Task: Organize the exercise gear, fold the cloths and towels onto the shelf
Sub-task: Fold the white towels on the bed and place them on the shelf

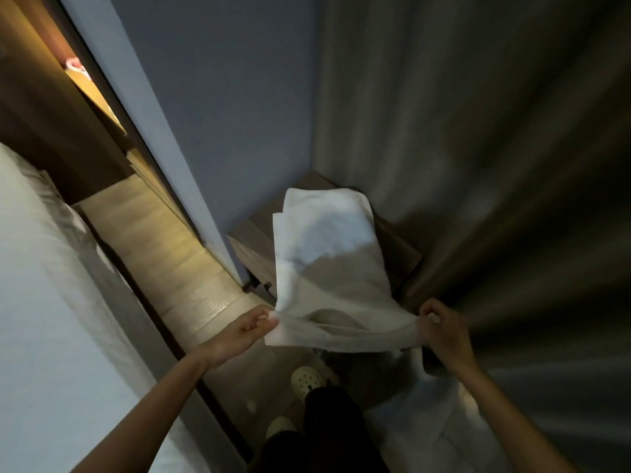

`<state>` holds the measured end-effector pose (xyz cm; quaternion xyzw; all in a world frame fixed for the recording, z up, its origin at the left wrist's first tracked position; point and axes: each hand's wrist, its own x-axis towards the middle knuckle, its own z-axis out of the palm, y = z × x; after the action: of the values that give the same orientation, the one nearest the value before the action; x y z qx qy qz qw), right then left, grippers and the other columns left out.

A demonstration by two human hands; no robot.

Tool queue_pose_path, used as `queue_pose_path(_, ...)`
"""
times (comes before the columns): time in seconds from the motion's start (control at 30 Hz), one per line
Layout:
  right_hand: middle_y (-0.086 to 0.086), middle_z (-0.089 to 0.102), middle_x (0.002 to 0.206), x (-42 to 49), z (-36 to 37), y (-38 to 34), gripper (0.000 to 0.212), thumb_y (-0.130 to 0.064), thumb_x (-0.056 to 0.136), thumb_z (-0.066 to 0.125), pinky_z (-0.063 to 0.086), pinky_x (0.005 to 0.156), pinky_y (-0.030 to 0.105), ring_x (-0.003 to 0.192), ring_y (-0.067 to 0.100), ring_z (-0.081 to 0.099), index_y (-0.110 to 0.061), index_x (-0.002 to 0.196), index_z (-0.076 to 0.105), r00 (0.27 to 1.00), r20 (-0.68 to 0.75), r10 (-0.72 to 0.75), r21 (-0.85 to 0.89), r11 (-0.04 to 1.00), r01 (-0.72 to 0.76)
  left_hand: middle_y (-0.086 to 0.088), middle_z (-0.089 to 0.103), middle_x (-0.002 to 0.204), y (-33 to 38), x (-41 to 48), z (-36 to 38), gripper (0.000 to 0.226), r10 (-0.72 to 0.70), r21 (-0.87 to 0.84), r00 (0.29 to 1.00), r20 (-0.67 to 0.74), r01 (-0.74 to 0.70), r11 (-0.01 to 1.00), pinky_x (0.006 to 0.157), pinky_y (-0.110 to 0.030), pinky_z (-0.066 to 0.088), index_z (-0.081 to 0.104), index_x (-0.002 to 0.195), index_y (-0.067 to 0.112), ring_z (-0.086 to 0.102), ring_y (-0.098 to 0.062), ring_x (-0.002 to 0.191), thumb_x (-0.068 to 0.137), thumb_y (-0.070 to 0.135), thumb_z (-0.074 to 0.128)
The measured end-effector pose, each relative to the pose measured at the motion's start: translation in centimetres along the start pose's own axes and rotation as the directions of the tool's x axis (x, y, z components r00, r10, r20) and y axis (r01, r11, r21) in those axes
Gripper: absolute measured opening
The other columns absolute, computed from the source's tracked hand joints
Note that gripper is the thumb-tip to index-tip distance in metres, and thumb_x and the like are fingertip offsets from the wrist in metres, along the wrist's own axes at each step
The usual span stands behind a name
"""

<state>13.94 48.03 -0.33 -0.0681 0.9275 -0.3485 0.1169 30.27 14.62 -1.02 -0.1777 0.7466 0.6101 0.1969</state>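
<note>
**Above the bedside cabinet: one white towel, spread**

We are holding it by its near edge, left hand and right hand each pinching a corner, fingers curled tight. Item: light, soft, limp, sagging between the grips. We are judging the corners the surest hold for folding.

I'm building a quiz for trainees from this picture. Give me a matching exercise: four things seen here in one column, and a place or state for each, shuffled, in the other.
1. white towel
2. left hand
3. cream clog
4. curtain

a. on the floor, low in the view
b. hangs along the right side
c. spread out, held by two corners
d. pinches a corner of the cloth

Pairs: 1-c, 2-d, 3-a, 4-b
</note>
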Motion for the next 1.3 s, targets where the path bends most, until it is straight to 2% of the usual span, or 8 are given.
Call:
queue_pose_path(0.17,-0.002,0.060,0.066,-2.2,1.7,1.9,0.023,-0.010,0.088,0.053,0.036,0.063,0.025,0.066,0.019,0.058,-0.024,0.070,0.052,0.963,0.268,0.017,-0.314,0.947,0.070,0.002,0.056,0.126,-2.3,0.9,3.2,0.032,0.039,0.246,0.981,0.188,-0.086,0.966,0.087,-0.012,0.047,0.049,0.130,0.019,0.056,-0.008,0.109,0.100,0.030,0.043)
queue_pose_path(0.33,0.003,0.071,0.104,-4.5,3.4,4.7,0.024,-0.015,0.091,0.049,0.039,0.094,0.024,0.105,0.022,0.061,-0.026,0.092,0.070,0.896,0.419,0.148,-0.489,0.868,0.085,-0.001,0.054,0.131,-7.0,0.8,5.3,0.037,-0.011,0.396,0.958,0.287,-0.108,0.912,0.098,-0.034,0.048,0.047,0.134,0.016,0.055,-0.014,0.115,0.100,0.032,0.045)
queue_pose_path(0.5,0.007,0.070,0.101,-5.8,3.9,7.0,0.019,-0.012,0.088,0.055,0.040,0.078,0.020,0.102,0.026,0.063,-0.024,0.084,0.069,0.912,0.356,0.205,-0.349,0.934,-0.073,-0.003,0.057,0.124,-11.4,-0.6,5.4,0.028,0.064,0.402,0.980,0.187,-0.136,0.906,0.094,-0.034,0.049,0.050,0.126,0.023,0.056,-0.012,0.107,0.098,0.024,0.050)
queue_pose_path(0.63,0.016,0.069,0.090,-4.5,4.1,5.9,0.015,-0.006,0.087,0.055,0.041,0.069,0.026,0.086,0.030,0.064,-0.016,0.083,0.066,0.971,0.169,0.170,-0.166,0.976,-0.142,-0.005,0.060,0.110,-9.5,-0.1,5.0,0.014,0.105,0.154,0.993,-0.052,-0.096,0.983,0.088,-0.041,0.053,0.053,0.110,0.027,0.060,-0.019,0.101,0.098,0.026,0.047)
queue_pose_path(0.77,0.008,0.062,0.078,-0.9,2.4,1.9,0.019,-0.001,0.088,0.051,0.039,0.054,0.013,0.064,0.013,0.056,-0.015,0.081,0.060,0.999,-0.031,0.039,0.061,0.997,-0.037,0.000,0.062,0.100,-4.0,3.0,3.1,0.007,0.135,0.047,0.932,-0.336,-0.126,0.991,0.067,-0.018,0.053,0.052,0.103,0.027,0.063,-0.010,0.090,0.098,0.026,0.047)
queue_pose_path(0.83,0.002,0.058,0.085,1.5,1.1,-0.1,0.014,-0.005,0.091,0.049,0.041,0.066,0.018,0.073,0.014,0.054,-0.016,0.090,0.059,0.996,-0.087,0.022,0.112,0.994,-0.012,0.006,0.059,0.099,-1.2,4.4,2.0,0.007,0.134,-0.007,0.921,-0.367,-0.146,0.989,0.059,-0.008,0.049,0.051,0.104,0.029,0.062,0.000,0.084,0.099,0.030,0.046)
queue_pose_path(1.1,-0.008,0.054,0.081,10.7,-1.0,-4.9,0.012,-0.006,0.091,0.052,0.041,0.061,0.026,0.072,0.004,0.050,-0.018,0.094,0.050,0.994,-0.087,-0.069,0.216,0.972,0.087,-0.005,0.059,0.104,4.4,10.5,-1.8,0.028,0.106,-0.086,0.869,-0.483,-0.168,0.982,0.057,-0.019,0.051,0.048,0.114,0.014,0.062,-0.015,0.088,0.100,0.037,0.041)
queue_pose_path(1.3,0.008,0.058,0.093,19.4,1.8,-5.7,0.014,-0.004,0.091,0.052,0.043,0.074,0.038,0.084,0.025,0.055,-0.014,0.101,0.051,0.999,0.045,-0.008,0.257,0.966,-0.004,-0.001,0.056,0.097,5.0,17.5,-3.5,0.028,-0.057,-0.161,0.813,-0.579,-0.046,0.986,0.059,-0.016,0.046,0.046,0.115,0.009,0.057,-0.010,0.082,0.101,0.033,0.041)
